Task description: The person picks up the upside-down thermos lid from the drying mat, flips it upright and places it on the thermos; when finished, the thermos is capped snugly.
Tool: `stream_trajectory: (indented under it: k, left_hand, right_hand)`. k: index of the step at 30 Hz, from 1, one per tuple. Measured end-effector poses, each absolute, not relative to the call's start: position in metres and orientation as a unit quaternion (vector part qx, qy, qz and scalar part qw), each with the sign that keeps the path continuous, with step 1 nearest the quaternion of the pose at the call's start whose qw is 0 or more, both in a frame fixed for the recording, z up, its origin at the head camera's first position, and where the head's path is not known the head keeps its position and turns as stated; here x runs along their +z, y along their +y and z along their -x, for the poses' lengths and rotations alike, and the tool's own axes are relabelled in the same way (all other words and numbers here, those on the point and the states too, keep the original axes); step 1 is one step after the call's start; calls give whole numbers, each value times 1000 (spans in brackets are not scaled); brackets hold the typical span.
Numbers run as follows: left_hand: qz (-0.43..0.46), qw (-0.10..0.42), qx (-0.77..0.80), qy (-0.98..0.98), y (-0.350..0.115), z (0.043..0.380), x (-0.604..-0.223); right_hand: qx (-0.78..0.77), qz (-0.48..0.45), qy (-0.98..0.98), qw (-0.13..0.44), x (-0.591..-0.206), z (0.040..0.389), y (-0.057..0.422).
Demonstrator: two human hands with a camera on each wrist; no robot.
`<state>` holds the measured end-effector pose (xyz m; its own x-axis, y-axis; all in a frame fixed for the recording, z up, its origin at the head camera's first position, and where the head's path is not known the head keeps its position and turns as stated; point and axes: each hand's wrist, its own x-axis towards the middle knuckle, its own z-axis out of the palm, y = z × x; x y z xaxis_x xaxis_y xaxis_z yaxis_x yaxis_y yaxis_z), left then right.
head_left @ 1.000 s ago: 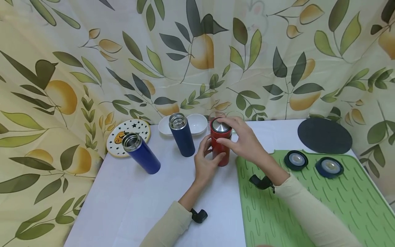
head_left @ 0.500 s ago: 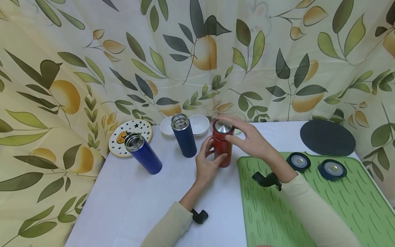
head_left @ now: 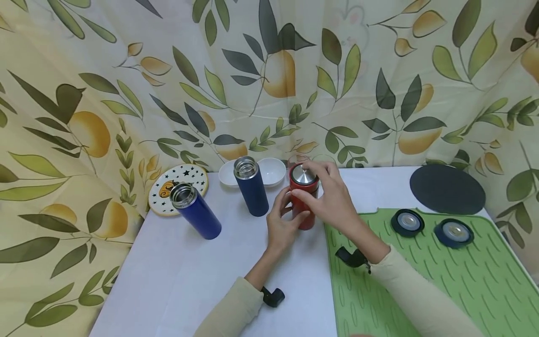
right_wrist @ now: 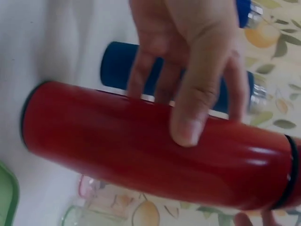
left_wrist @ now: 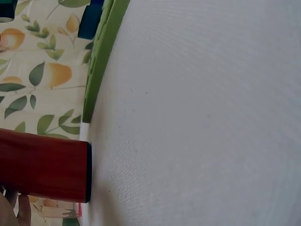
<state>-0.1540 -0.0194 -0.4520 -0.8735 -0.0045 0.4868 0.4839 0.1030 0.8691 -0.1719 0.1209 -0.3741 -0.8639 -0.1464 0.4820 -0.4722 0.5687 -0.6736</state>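
Observation:
A red thermos flask [head_left: 305,221] stands upright on the white-covered table, its lid [head_left: 304,174] in place with a steel top. My left hand [head_left: 281,230] grips the lower body from the left. Up at the lid, my right hand [head_left: 337,200] holds the rim between thumb and fingers. The right wrist view shows the red body [right_wrist: 117,136] large, the left thumb and fingers around it, and right fingertips [right_wrist: 254,219] low by the lid end. Two blue flasks without lids, a navy one [head_left: 253,194] and a brighter one [head_left: 200,217], stand left of my hands.
Two dark lids [head_left: 407,222] lie on the green mat [head_left: 379,290] at right. A black oval mat [head_left: 447,188] sits behind it. White bowls [head_left: 271,171] stand at the back, beside a round starred board [head_left: 185,174]. A patterned curtain [head_left: 168,93] closes off the rear.
My right hand turns on the lid: its thumb and wrist shift left, and its fingers draw in closer over the top. The left hand stays on the red flask, which remains standing.

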Motion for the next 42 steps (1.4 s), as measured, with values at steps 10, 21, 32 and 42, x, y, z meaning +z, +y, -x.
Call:
stream_trajectory:
  k: [10, 21, 32, 42]
  left_hand:
    - [161, 179, -652, -719, -20, 156, -452]
    - [155, 178, -644, -728, -20, 155, -449]
    - [156, 180, -649, -722, -20, 155, -451]
    - [159, 178, -640, -731, -21, 154, -451]
  right_hand:
    - [524, -344, -779, 7, -338, 178, 151]
    - [438, -255, -844, 177, -380, 187, 136]
    - [478, -349, -806, 18, -334, 178, 150]
    - [434, -279, -849, 117, -370, 193, 147]
